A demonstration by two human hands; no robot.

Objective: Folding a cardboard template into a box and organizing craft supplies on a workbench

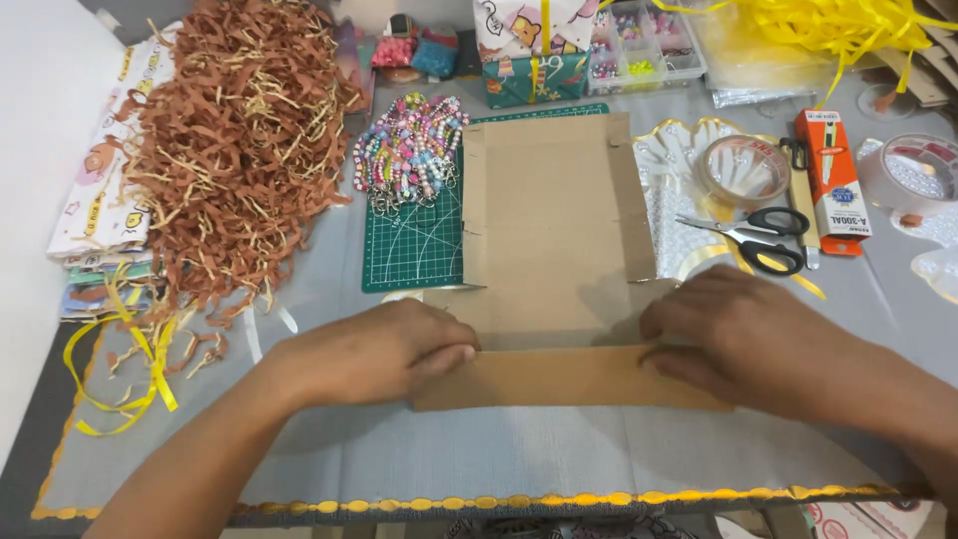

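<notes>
Both hands, left hand (384, 349) and right hand (733, 329), press flat, grip open, on the cardboard flap (569, 377).

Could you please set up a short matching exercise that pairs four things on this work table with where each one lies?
Things:
1. shredded brown paper
2. scissors
3. beaded chains
4. cardboard sheet

Places:
A. under both hands, the left hand and the right hand pressing its near flap
B. heaped at the far left of the table
C. right of the cardboard, below the tape roll
D. at the top edge of the green cutting mat

Pairs: 1-B, 2-C, 3-D, 4-A
</notes>
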